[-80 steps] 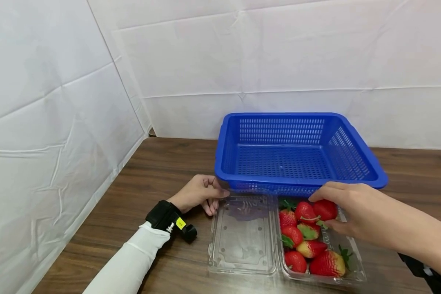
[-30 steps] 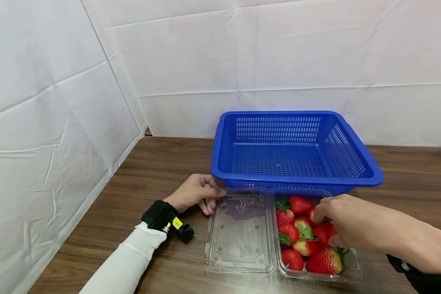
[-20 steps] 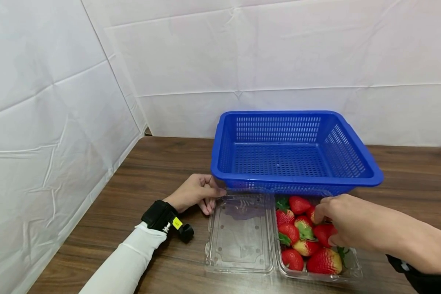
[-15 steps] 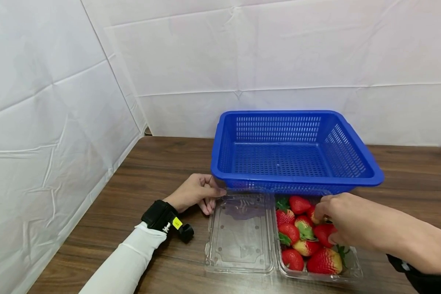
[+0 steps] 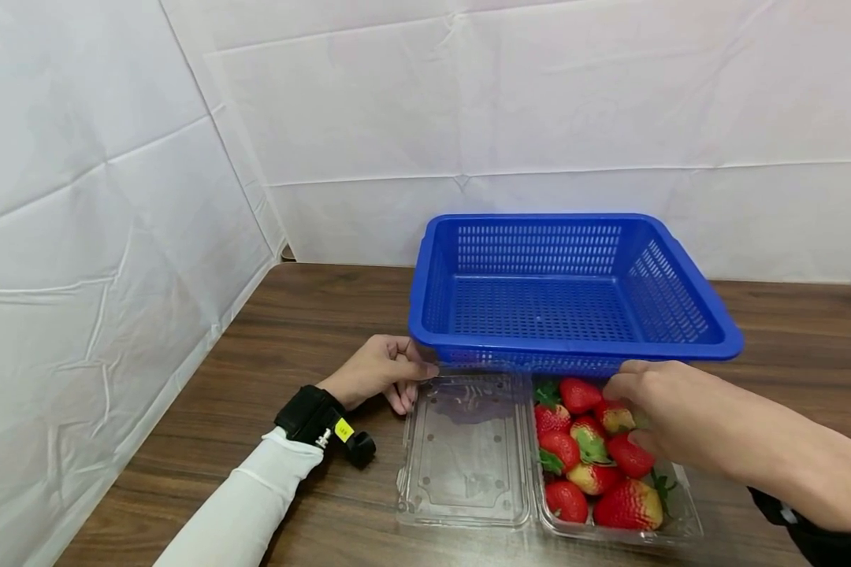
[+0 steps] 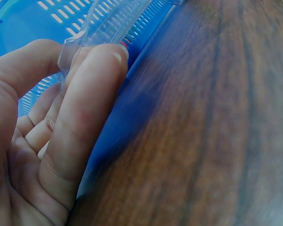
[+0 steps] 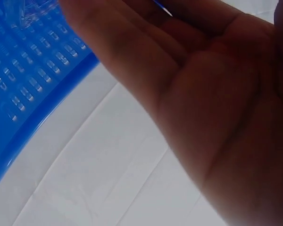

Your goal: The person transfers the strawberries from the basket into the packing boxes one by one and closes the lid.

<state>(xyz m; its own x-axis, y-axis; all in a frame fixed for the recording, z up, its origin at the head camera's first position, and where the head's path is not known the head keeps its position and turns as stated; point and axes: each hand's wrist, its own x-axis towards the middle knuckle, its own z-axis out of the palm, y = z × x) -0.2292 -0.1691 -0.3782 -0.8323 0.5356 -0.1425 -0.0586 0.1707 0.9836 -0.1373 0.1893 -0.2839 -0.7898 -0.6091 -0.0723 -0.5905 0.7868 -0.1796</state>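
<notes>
In the head view an opened clear plastic clamshell box lies on the table, its flat lid (image 5: 461, 465) to the left. Red strawberries (image 5: 627, 504) with green leaves fill much of the tray (image 5: 684, 524) on the right. My left hand (image 5: 386, 374) pinches the lid's far left corner between thumb and fingers; the left wrist view shows this clear plastic edge (image 6: 101, 28) in the grip. Over the tray's far right part is my right hand (image 5: 688, 413), thumb and forefinger apart around a red-and-yellow strawberry (image 5: 615, 416). Its other fingers are hidden from the head view.
A blue perforated basket (image 5: 574, 346) stands right behind the clamshell. White sheeting (image 5: 369, 142) hangs behind and to the left of the brown wooden table (image 5: 227, 409).
My right hand, earlier higher with a strawberry, came down into the tray. Since half a second ago it has lifted slightly and spread, baring the red-and-yellow strawberry. The left hand keeps its pinch.
</notes>
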